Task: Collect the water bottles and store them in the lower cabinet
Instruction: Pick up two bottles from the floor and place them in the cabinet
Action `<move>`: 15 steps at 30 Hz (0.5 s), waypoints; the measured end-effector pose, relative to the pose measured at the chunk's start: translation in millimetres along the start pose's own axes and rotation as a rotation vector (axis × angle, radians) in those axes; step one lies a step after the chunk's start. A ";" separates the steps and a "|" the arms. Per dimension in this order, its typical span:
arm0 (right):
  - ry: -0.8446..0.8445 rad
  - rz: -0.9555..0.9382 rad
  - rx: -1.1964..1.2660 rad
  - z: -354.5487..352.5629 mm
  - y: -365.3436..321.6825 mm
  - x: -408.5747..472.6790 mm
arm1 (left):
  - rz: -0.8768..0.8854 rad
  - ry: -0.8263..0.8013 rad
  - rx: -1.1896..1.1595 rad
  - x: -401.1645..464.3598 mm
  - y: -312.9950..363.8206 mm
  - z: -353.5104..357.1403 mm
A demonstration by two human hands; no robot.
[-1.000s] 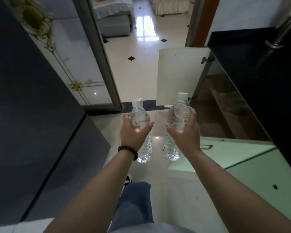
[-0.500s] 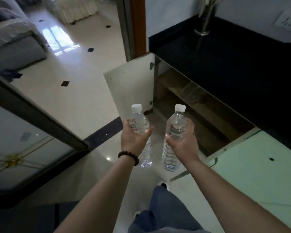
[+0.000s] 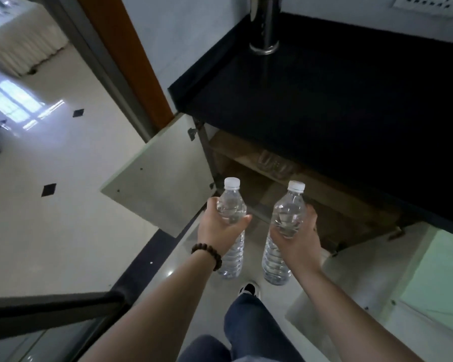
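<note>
Left hand [image 3: 221,229] and right hand [image 3: 297,237] each clamped round the upper body of a full, upright, thin-walled water bottle [image 3: 232,226] [image 3: 285,231], before the open lower cabinet [image 3: 285,194]; probably heavy, crushable.

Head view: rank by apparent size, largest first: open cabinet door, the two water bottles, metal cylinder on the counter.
1. Open cabinet door, clearly the largest.
2. Left-hand water bottle and right-hand water bottle: they look alike, so no ranking between them.
3. Metal cylinder, though it is cut off by the frame top and farther away, so this is unsure.
</note>
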State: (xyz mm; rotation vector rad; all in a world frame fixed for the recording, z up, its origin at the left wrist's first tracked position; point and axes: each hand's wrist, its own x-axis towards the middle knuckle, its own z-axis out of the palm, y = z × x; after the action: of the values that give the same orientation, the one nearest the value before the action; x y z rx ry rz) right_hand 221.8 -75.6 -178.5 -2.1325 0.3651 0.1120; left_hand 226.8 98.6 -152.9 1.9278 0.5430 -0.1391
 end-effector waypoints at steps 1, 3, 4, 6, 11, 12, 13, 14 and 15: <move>0.002 0.011 -0.008 6.5 -0.4 10.1 | -0.004 -0.015 0.027 14.1 1.6 1.1; 0.008 0.054 -0.014 18.0 -1.2 26.3 | -0.016 -0.029 0.073 38.5 3.1 4.2; 0.007 0.077 -0.015 23.5 -1.5 33.3 | -0.023 -0.038 0.090 50.4 1.5 6.6; 0.015 0.126 -0.022 35.2 0.2 46.2 | -0.053 -0.059 0.109 73.0 -3.3 11.7; 0.102 0.206 0.002 74.4 23.4 90.3 | -0.086 -0.128 0.138 144.8 -33.9 37.0; 0.128 0.215 0.028 85.5 32.7 103.6 | -0.085 -0.139 0.129 165.8 -45.3 45.4; 0.155 0.207 0.065 97.3 44.1 117.9 | -0.070 -0.147 0.119 186.4 -55.5 53.9; 0.188 0.202 0.102 110.7 58.0 135.0 | -0.045 -0.156 0.117 210.1 -67.7 64.4; 0.213 0.197 0.145 119.0 69.5 151.5 | -0.028 -0.160 0.109 231.4 -74.2 71.9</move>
State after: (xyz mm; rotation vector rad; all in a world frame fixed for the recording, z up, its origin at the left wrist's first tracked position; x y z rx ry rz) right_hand 352.2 -45.7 -333.7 -1.9663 0.6880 -0.0290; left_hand 411.3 128.9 -324.0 1.9942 0.4641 -0.3443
